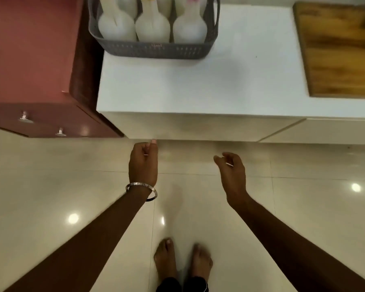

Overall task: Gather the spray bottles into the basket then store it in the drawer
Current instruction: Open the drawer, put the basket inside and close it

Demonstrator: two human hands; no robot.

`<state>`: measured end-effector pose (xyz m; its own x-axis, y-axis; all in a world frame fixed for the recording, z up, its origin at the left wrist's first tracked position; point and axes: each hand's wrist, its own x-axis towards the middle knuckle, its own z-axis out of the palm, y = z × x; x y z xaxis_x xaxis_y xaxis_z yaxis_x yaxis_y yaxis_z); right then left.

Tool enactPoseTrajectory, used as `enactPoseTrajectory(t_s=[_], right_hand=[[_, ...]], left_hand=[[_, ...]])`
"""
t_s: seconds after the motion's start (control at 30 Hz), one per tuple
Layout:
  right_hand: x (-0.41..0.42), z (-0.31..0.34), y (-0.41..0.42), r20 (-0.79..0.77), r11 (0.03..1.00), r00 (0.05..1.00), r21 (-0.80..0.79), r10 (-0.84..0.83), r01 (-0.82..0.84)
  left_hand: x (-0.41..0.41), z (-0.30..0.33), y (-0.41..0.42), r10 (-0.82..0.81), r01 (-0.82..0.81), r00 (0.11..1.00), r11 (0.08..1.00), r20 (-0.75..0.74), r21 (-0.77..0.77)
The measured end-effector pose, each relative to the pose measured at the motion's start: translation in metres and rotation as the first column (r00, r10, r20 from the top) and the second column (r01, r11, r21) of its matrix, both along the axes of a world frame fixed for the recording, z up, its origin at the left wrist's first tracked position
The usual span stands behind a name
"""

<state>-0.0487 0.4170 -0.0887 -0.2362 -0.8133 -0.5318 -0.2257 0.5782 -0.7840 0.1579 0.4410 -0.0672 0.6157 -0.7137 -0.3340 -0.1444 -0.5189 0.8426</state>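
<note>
A grey slotted basket (pixel 156 49) stands on the white counter (pixel 230 85) at its back left. Inside it stand several white spray bottles, among them the left bottle (pixel 116 26), the middle bottle (pixel 153 28) and the right bottle (pixel 189 28), with yellow and pink tops cut off by the frame's upper edge. My left hand (pixel 143 163), with a metal bangle at the wrist, hangs below the counter's front edge with its fingers curled in, holding nothing. My right hand (pixel 232 171) is beside it, fingers loosely bent and apart, holding nothing.
A reddish-brown cabinet (pixel 30 60) with two metal knobs (pixel 24 117) stands left of the counter. A wooden board (pixel 341 49) lies on the counter's right. White drawer fronts (pixel 198 127) sit under the counter. My bare feet (pixel 182 262) stand on glossy cream floor tiles.
</note>
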Motion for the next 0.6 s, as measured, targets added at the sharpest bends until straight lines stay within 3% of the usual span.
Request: enactPoseTrajectory(t_s=[0.13, 0.27, 0.43, 0.6], right_hand=[[0.007, -0.067, -0.011, 0.261, 0.943, 0.925, 0.261, -0.277, 0.208], [0.013, -0.13, -0.026, 0.462, 0.883, 0.762, 0.347, -0.453, 0.315], [0.029, -0.197, -0.062, 0.615, 0.851, 0.587, 0.367, -0.526, 0.377], [0.039, -0.24, -0.099, 0.668, 0.801, 0.462, 0.377, -0.583, 0.465]], left_hand=[[-0.002, -0.067, -0.011, 0.175, -0.128, 0.941, 0.976, -0.29, 0.176], [-0.005, -0.13, -0.031, 0.403, -0.252, 0.607, 0.915, -0.685, 0.314], [0.0, -0.199, -0.069, 0.444, -0.407, 0.347, 0.865, -0.826, 0.294], [0.0, -0.249, -0.098, 0.432, -0.506, 0.183, 0.812, -0.883, 0.293]])
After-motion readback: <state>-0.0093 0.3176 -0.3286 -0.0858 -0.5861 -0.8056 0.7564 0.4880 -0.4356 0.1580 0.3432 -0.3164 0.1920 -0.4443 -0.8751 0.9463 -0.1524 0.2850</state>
